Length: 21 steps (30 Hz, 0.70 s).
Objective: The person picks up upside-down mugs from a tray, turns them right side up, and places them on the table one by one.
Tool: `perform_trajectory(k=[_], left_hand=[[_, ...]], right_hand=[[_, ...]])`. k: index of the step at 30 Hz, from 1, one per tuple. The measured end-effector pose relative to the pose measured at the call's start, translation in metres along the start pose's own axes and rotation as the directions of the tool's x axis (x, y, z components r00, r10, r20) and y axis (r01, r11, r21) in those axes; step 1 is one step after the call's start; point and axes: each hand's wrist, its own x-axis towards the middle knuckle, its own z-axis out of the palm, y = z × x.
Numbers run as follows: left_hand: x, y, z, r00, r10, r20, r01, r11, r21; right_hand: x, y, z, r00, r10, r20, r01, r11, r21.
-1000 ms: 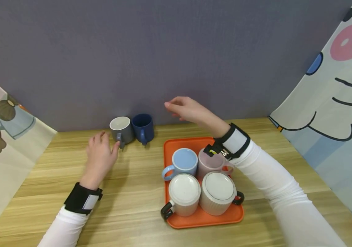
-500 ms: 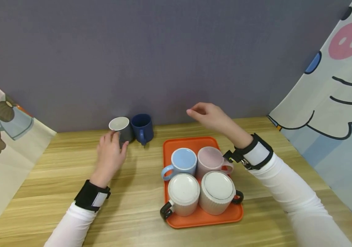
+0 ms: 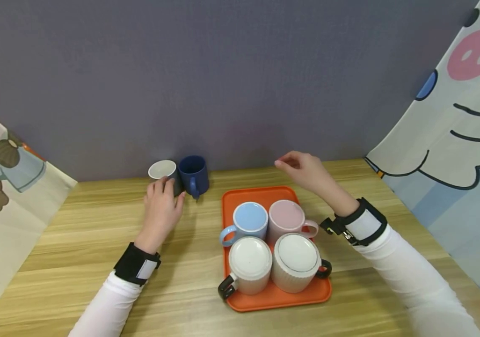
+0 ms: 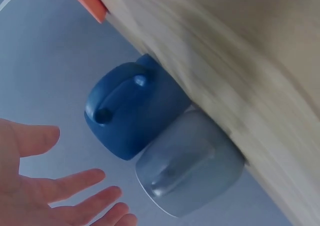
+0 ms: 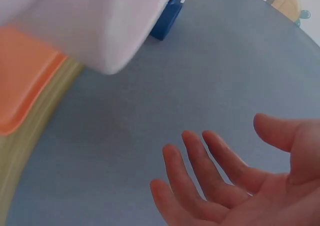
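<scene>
A grey mug (image 3: 173,181) with a white inside stands upright against the back wall, its handle toward me. Touching it on the right is a dark blue mug (image 3: 198,176), also upright. My left hand (image 3: 162,213) hovers just in front of the grey mug, fingers spread and loosely bent; in the left wrist view a gap shows between the fingertips (image 4: 114,192) and both mugs. Over the table behind the tray's right side hangs my right hand (image 3: 307,173), relaxed, thumb and fingers apart, holding nothing.
An orange tray (image 3: 280,305) carries a light blue mug (image 3: 250,220), a pink mug (image 3: 284,220), a white mug (image 3: 250,264) with a black handle and a ribbed off-white mug (image 3: 296,262). All stand upside down, close together. A grey wall (image 3: 240,84) closes the back.
My left hand has moved right and now overlaps the front of the grey mug in the head view. My right hand has drawn back to the right and slightly down. The mugs stay put.
</scene>
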Motion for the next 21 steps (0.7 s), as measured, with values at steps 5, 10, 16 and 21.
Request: perform_trajectory(k=[5, 10, 16, 21], left_hand=[[0.002, 0.005, 0.004, 1.0, 0.008, -0.006, -0.008, 1.0, 0.004], [0.003, 0.01, 0.009, 1.0, 0.016, -0.001, -0.016, 1.0, 0.001], [0.004, 0.016, 0.013, 0.999, 0.032, 0.004, -0.032, 0.999, 0.011], [0.006, 0.024, 0.015, 0.999, 0.039, 0.011, -0.039, 0.999, 0.001]], right_hand=[[-0.008, 0.016, 0.001, 0.998, -0.01, -0.057, 0.01, 1.0, 0.001], [-0.017, 0.029, 0.003, 0.994, -0.006, -0.111, 0.004, 1.0, -0.017], [-0.025, 0.042, 0.004, 0.994, 0.012, -0.108, -0.016, 0.999, -0.038], [-0.034, 0.052, 0.004, 0.994, 0.037, -0.102, -0.04, 0.999, -0.03]])
